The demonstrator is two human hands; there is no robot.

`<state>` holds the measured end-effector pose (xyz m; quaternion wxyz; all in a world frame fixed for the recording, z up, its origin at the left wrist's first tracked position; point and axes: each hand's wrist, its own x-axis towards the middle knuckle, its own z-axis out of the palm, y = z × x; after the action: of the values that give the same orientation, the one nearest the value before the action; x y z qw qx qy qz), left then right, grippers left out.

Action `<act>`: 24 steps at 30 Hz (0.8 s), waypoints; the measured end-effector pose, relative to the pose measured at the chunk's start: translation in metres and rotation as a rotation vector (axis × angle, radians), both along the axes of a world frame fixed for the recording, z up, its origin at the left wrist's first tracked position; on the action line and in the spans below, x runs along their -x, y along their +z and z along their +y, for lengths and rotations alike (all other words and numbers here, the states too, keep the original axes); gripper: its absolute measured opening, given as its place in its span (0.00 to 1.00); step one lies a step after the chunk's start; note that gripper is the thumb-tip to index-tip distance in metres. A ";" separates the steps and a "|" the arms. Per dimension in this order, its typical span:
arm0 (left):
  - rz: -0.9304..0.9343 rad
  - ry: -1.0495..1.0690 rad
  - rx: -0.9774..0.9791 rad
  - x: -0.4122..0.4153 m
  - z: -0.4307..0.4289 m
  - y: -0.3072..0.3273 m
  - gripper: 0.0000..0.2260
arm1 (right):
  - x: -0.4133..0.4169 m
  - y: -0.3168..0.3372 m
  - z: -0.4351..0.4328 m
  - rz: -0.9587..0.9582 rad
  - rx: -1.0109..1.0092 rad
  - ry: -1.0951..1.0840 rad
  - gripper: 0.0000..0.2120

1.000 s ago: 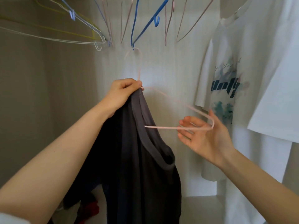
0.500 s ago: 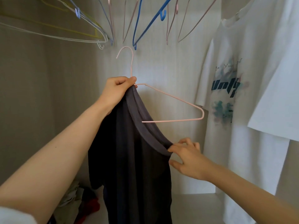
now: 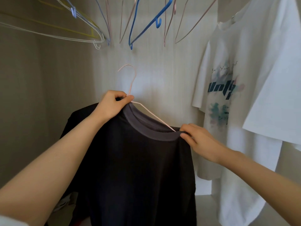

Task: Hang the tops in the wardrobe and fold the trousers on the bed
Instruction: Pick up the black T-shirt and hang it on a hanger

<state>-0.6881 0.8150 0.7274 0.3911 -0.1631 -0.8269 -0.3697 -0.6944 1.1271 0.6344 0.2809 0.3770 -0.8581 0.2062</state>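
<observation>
A dark grey top [image 3: 138, 168] hangs in front of me inside the wardrobe, spread over a thin pink wire hanger [image 3: 130, 82]. My left hand [image 3: 112, 105] pinches the hanger at the base of its hook together with the top's collar. My right hand [image 3: 198, 141] pinches the right side of the collar, where the hanger's wire arm runs under the fabric. The hanger's hook is free in the air, below the rail's hangers. Most of the hanger lies hidden inside the top.
Several empty wire and plastic hangers, among them a blue hanger [image 3: 146, 25], dangle along the top. A white printed T-shirt [image 3: 236, 103] hangs close on the right. Crumpled clothes [image 3: 65, 204] lie on the wardrobe floor at lower left.
My right hand has pulled the collar up and over the hanger's right arm, so the top now spreads across the hanger. The hanger sits lower in view than before.
</observation>
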 end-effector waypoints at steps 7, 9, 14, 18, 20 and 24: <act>0.065 0.002 0.021 -0.007 0.029 0.015 0.17 | -0.001 0.025 -0.023 -0.016 0.161 -0.027 0.09; 0.078 0.004 0.026 -0.009 0.034 0.018 0.17 | -0.002 0.031 -0.027 -0.050 0.217 -0.034 0.09; 0.100 -0.006 0.040 -0.012 0.042 0.025 0.18 | -0.008 0.046 -0.033 -0.060 0.328 -0.032 0.09; 0.153 -0.013 0.044 -0.018 0.046 0.035 0.16 | -0.016 0.062 -0.034 -0.069 0.374 -0.021 0.09; 0.174 -0.019 0.051 -0.022 0.050 0.042 0.15 | -0.021 0.074 -0.035 -0.051 0.378 -0.011 0.09; 0.196 0.004 0.109 -0.028 0.063 0.055 0.16 | -0.033 0.096 -0.036 -0.027 0.356 0.038 0.08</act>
<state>-0.6606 0.8782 0.7827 0.4615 -0.2180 -0.8037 -0.3059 -0.6614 1.0909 0.7306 0.3275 0.3347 -0.8046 0.3651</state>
